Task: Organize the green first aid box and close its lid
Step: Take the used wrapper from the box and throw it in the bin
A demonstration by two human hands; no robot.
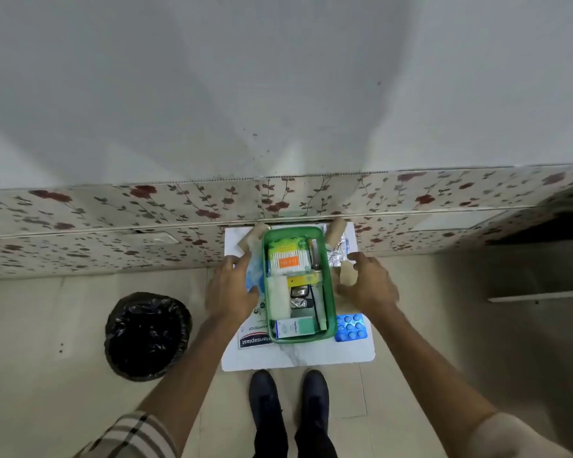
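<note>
1. Both grips are standing released: left hand (231,285) and right hand (369,284) are flanking the green first aid box (330,300) at centre frame.
2. Be gathering the loose blister pack (349,327) and plaster packet (255,340) off the worktop (298,357) first.
3. No lid is showing.

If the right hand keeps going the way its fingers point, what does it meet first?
Probably the small tan piece right before the right hand's fingertips, then the green first aid box's right wall; height above them is unclear.

hands: two, left (229,286), right (370,283)
green box (328,294): one
bandage rolls: two (252,239) (336,230)
blue pill strip (350,327): one
bin (147,335): one
</note>
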